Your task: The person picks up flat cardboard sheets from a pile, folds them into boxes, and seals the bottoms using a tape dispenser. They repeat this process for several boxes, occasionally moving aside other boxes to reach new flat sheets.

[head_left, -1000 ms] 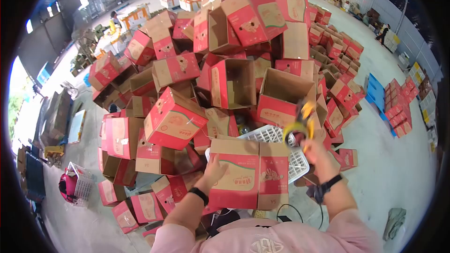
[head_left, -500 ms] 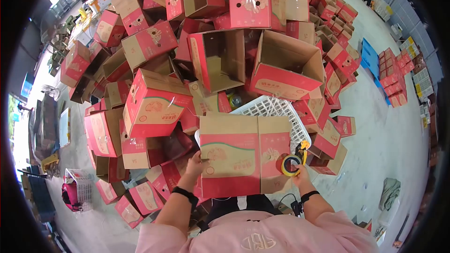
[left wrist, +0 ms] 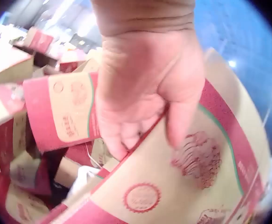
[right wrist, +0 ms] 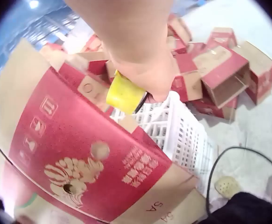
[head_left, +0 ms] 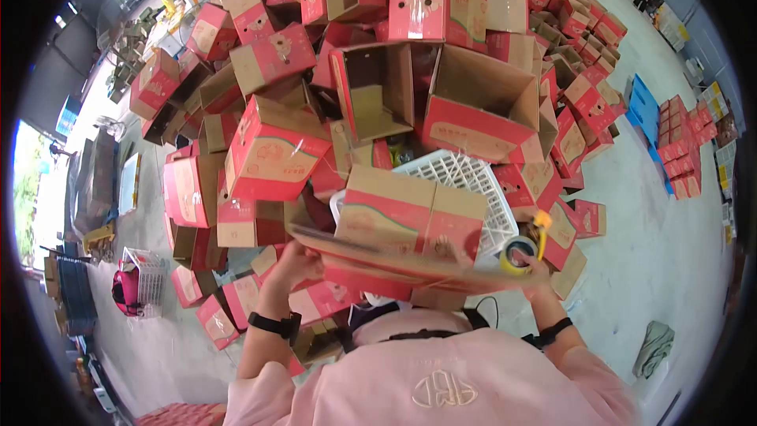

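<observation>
A flat, folded red and tan carton (head_left: 394,259) is tilted up in front of the body, above another flat carton (head_left: 410,209) lying on a white crate (head_left: 498,217). The left hand (head_left: 298,267) pinches its left edge; in the left wrist view the thumb of the left hand (left wrist: 152,93) lies on the printed face (left wrist: 192,186), fingers behind. At the right end, the right hand (head_left: 538,278) grips a yellow tape dispenser (head_left: 516,255). The right wrist view shows the right hand (right wrist: 143,70) around the yellow tape roll (right wrist: 125,93), beside the carton's edge.
Open red and tan boxes (head_left: 481,102) are heaped ahead and to the left. A white basket with a pink bag (head_left: 126,288) stands on the floor at left. A blue pallet (head_left: 643,114) and stacked cartons (head_left: 680,146) are at right. Green cloth (head_left: 653,347) lies on the floor.
One flat carton has been lifted and tilted off the one below, its left edge in the left hand. The right hand, with the tape dispenser, came down to the carton's right side.
</observation>
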Available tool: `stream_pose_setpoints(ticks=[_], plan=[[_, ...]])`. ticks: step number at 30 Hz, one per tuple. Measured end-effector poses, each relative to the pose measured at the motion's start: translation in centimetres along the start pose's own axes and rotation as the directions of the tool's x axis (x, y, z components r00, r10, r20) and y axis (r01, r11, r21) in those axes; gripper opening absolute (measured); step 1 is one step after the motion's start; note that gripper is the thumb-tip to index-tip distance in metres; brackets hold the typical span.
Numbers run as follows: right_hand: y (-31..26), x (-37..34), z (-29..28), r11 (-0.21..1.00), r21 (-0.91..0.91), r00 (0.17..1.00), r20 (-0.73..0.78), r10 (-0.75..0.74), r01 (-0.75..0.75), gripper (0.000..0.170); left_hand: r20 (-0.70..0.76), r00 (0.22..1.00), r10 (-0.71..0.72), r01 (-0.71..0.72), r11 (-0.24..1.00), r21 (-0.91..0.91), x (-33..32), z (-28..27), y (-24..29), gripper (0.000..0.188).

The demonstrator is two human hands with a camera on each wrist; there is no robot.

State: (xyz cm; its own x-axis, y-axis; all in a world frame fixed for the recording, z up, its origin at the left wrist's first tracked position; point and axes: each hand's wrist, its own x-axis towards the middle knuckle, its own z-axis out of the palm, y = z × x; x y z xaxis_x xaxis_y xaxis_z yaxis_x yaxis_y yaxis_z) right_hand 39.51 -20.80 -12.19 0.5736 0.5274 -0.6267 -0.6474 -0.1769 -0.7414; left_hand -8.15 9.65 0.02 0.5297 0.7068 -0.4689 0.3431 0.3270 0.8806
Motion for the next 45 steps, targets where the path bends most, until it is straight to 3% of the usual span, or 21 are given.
stream_pose_setpoints(ticks=[1, 4, 7, 10, 13, 15, 16, 17, 19, 21, 23, 25, 28, 29, 33, 36, 37, 38, 39, 41, 45], plan=[[-3.8, -5.3, 5.5, 0.970, -0.210, 0.989, 0.110, -0.098, 0.120, 0.032, -0.142, 0.961, 0.239, -0.243, 0.970, -0.017, -0.4, 0.6, 2.1, 0.032], [-7.5, -13.6, 12.1, 0.834, -0.428, 0.867, 0.485, -0.113, 0.348, 0.056, -0.300, 0.924, 0.238, -0.369, 0.763, -0.531, -3.0, 3.3, 7.9, 0.052], [-9.9, -18.3, 15.8, 0.605, -0.596, 0.733, 0.680, 0.029, 0.528, 0.071, -0.356, 0.864, 0.356, -0.442, 0.876, -0.195, -1.0, 5.9, 8.0, 0.060], [-11.1, -18.4, 18.4, 0.289, -0.633, 0.659, 0.752, 0.010, 0.718, 0.071, -0.381, 0.881, 0.280, -0.401, 0.870, -0.287, 0.7, 6.1, 8.7, 0.067], [-11.9, -13.7, 16.7, 0.613, -0.600, 0.745, 0.666, 0.027, 0.514, 0.068, -0.275, 0.893, 0.357, -0.430, 0.857, -0.284, 0.4, 5.0, 7.9, 0.068], [-14.3, -12.2, 18.3, 0.493, -0.707, 0.809, 0.588, 0.010, 0.507, 0.065, -0.248, 0.893, 0.375, -0.434, 0.863, -0.259, 0.0, 4.5, 7.3, 0.067], [-14.8, -11.7, 18.8, 0.186, -0.660, 0.685, 0.711, -0.159, 0.728, 0.062, -0.255, 0.861, 0.440, -0.492, 0.848, -0.199, 0.1, 4.3, 7.0, 0.066], [-15.2, -11.9, 19.9, 0.180, -0.660, 0.684, 0.712, -0.156, 0.729, 0.062, -0.260, 0.824, 0.503, -0.548, 0.825, -0.139, 0.3, 4.2, 6.6, 0.065], [-15.9, -13.9, 23.1, -0.279, -0.611, 0.585, 0.791, -0.180, 0.741, 0.059, -0.302, 0.819, 0.489, -0.551, 0.817, -0.171, 0.1, 4.3, 6.8, 0.067], [-16.8, -12.4, 24.7, -0.233, -0.596, 0.575, 0.803, -0.156, 0.769, 0.060, -0.353, 0.830, 0.431, -0.539, 0.781, -0.315, -1.3, 4.6, 8.0, 0.070], [-17.5, -9.5, 25.9, -0.220, -0.655, 0.580, 0.748, -0.323, 0.723, 0.060, -0.117, 0.729, 0.675, -0.658, 0.737, 0.153, -3.5, 5.1, 7.3, 0.060], [-16.8, -8.4, 28.8, -0.218, -0.570, 0.509, 0.815, -0.277, 0.793, 0.059, -0.042, 0.802, 0.595, -0.593, 0.803, 0.058, -5.9, 7.0, 8.3, 0.049], [-14.9, -8.5, 33.6, -0.158, -0.439, 0.438, 0.898, -0.044, 0.885, 0.058, -0.021, 0.490, 0.871, -0.736, 0.427, 0.525, -2.9, 3.5, 10.4, 0.033], [-14.6, -8.7, 34.8, -0.135, -0.446, 0.455, 0.889, 0.052, 0.885, 0.058, 0.244, 0.411, 0.878, -0.810, 0.230, 0.539, -2.6, 4.5, 12.5, 0.030], [-14.6, -8.9, 35.9, -0.196, -0.323, 0.332, 0.943, 0.017, 0.926, 0.058, 0.731, 0.475, 0.490, -0.860, 0.433, 0.270, 0.5, 10.3, 10.1, 0.034], [-17.4, -8.6, 33.3, -0.074, -0.505, 0.502, 0.863, -0.059, 0.860, 0.057, 0.836, 0.546, -0.053, -0.748, 0.418, 0.516, 4.3, 11.8, 4.4, 0.046], [-18.3, -7.6, 31.6, -0.082, -0.502, 0.498, 0.865, -0.066, 0.861, 0.057, 0.836, 0.547, -0.047, -0.753, 0.409, 0.515, 4.4, 12.1, 5.1, 0.046], [-18.8, -6.4, 29.5, 0.197, -0.525, 0.556, 0.813, -0.173, 0.828, 0.055, 0.844, 0.479, 0.239, -0.841, 0.400, 0.364, 3.9, 12.5, 6.4, 0.049], [-18.6, -5.8, 28.2, 0.465, -0.482, 0.630, 0.738, -0.241, 0.742, 0.054, 0.775, 0.379, 0.506, -0.910, 0.354, 0.214, 3.0, 13.2, 7.7, 0.053], [-17.3, -6.4, 27.8, 0.580, -0.427, 0.657, 0.705, -0.268, 0.694, 0.053, 0.711, 0.080, 0.699, -0.996, 0.033, 0.079, 2.7, 16.5, 13.0, 0.056], [-19.1, -7.6, 28.3, 0.646, -0.404, 0.710, 0.626, -0.321, 0.648, 0.051, 0.786, 0.051, 0.616, -0.984, -0.105, 0.146, 4.5, 18.2, 12.9, 0.057]])
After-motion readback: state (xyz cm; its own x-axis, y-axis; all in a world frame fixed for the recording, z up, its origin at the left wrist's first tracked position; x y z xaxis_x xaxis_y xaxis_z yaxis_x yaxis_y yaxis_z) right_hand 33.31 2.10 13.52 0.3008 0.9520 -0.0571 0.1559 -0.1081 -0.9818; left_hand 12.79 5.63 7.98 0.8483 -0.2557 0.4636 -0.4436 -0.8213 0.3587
